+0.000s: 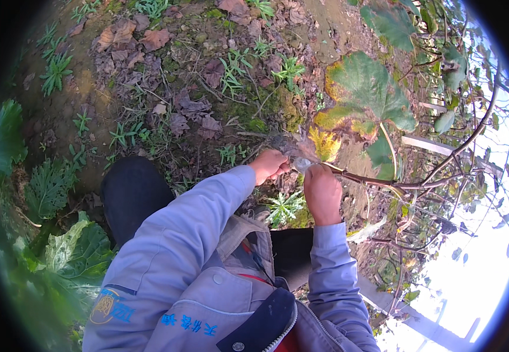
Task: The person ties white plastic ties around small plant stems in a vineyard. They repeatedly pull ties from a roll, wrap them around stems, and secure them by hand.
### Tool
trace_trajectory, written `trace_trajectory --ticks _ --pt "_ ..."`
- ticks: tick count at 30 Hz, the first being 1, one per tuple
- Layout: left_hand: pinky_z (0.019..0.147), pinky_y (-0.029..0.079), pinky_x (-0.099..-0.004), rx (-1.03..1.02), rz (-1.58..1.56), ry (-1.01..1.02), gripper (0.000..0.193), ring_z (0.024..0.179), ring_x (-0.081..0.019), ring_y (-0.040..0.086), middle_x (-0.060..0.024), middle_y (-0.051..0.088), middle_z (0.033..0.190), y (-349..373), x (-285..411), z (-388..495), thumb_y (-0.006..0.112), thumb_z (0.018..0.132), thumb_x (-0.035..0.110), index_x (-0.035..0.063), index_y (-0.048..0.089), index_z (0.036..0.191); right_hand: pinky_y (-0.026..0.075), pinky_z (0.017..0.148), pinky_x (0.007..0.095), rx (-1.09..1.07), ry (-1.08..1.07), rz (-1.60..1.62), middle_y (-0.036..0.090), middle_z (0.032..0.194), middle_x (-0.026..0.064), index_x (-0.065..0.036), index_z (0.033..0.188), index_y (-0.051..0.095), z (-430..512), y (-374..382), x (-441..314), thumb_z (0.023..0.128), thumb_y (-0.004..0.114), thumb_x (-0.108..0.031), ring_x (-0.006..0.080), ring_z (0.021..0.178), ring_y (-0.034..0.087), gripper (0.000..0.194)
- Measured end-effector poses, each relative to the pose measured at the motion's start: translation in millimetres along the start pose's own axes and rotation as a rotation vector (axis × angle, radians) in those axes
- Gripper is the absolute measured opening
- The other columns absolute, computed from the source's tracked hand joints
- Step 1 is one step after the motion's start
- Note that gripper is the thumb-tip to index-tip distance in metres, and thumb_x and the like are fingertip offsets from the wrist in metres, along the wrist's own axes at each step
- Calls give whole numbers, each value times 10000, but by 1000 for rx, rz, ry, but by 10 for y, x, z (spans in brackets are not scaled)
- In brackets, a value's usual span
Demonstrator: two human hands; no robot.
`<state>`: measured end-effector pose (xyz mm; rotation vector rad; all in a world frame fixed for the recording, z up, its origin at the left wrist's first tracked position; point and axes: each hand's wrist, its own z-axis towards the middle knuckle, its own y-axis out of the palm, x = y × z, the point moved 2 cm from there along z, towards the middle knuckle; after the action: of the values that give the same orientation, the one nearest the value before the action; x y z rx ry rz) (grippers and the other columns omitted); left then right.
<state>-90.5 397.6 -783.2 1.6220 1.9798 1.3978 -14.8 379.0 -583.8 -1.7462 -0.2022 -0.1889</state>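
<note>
My left hand (269, 166) is in front of me with its thumb and fingertips pinched together at the edge of a small piece of clear plastic film (301, 164). Close by on the right, my right hand (323, 193) is closed around the end of a brown grapevine cane (369, 179), and its fingertips meet the film. The fingers partly hide the cane's tip, so how the film sits on it is unclear. Just above the hands hangs a large green vine leaf (369, 94) with yellow and brown margins.
Bare soil with dry brown leaves (155, 39) and small green weeds (234, 72) lies ahead. Broad-leaved green plants (78, 251) grow at my left. More vine stems (479, 123) and a pale post (439, 147) stand to the right. My knee (133, 198) is bent below the left arm.
</note>
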Motion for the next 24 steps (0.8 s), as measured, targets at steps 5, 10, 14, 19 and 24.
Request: trace_trajectory --ticks 5,10,14,19,24 --pt "468 414 -282 23 99 58 275 593 -111 545 -118 742 884 -2 87 -82 589 1060 227 -20 678 980 554 718 506 12 13 52 708 886 197 -49 923 730 66 10 -52 945 673 -213 424 792 691 174" --pt "526 466 -337 109 330 182 310 629 -133 592 -107 747 849 -22 191 -238 615 1043 244 -47 695 975 546 729 500 14 -73 247 703 883 204 -41 920 731 58 -37 -89 929 698 -208 423 819 682 170" --pt "632 524 -420 104 669 283 359 704 -219 676 -169 736 809 -69 149 -188 609 1029 315 -27 710 981 541 694 500 -39 -263 292 680 861 192 -48 910 713 -22 -53 -156 913 711 -181 416 777 668 133" --pt "768 547 -539 282 1094 698 402 815 -432 696 -300 707 874 -39 92 -31 526 1017 353 24 741 930 529 675 491 -37 -300 267 652 822 168 -50 907 697 -152 -18 -171 901 717 -158 397 762 656 110" --pt "858 559 -528 328 1224 546 372 893 -435 698 -262 720 935 61 109 -168 538 991 294 -28 724 996 526 662 490 -70 -285 201 648 803 163 -47 860 684 -256 89 -98 901 711 -141 391 749 658 106"
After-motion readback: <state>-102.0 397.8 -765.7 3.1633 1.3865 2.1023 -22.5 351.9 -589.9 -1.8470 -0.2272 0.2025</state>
